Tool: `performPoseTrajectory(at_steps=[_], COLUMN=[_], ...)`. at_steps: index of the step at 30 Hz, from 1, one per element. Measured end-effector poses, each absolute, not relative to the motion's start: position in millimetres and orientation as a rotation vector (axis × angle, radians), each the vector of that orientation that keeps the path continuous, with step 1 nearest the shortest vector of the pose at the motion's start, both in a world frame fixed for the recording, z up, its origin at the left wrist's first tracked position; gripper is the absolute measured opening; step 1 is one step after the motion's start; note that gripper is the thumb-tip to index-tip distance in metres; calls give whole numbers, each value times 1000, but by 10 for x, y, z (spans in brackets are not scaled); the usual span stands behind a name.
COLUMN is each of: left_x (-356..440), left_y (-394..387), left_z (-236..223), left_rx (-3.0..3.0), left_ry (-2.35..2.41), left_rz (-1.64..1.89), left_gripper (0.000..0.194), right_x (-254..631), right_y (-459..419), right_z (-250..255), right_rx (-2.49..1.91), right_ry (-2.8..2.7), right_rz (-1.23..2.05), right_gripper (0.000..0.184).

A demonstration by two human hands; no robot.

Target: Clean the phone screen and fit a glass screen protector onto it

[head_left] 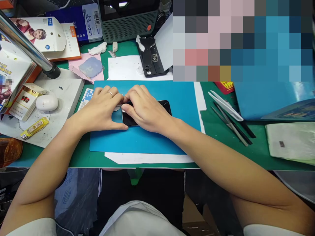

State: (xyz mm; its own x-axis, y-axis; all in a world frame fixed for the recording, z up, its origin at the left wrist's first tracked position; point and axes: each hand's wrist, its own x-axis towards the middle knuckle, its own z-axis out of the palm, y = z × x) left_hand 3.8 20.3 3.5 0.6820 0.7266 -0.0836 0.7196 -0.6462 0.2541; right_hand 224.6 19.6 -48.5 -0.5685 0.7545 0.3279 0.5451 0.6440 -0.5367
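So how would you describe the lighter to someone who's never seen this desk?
Left of the blue mat lies a white board. On it, closer to the person than a rounded white case and a small box, lies the lighter. It is slim and metal-tipped, and alone of the three is bright yellow.

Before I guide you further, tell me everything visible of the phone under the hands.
The phone has a glossy black face and a thin pale edge. It lies flat, lengthwise left to right, on the blue mat. The right hand covers its middle; the left hand is at its left end.
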Motion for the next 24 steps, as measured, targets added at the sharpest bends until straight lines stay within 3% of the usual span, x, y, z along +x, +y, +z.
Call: performPoseTrajectory(at_steps=[5,11,24], left_x=[35,23,45], left_y=[226,229,221], left_z=[22,40,56], left_rx=[2661,2622,2540], left_ry=[1152,1142,1158], left_rz=[91,105,161], left_gripper=[63,57,66], right_x=[2270,2277,2619], right_y=[196,193,217], right_z=[-448,-402,-160], right_rx=[-991,-992,-1021], right_ry=[-2303,-2327,-2433], right_rz=[578,614,272], right_gripper=[55,66,96])
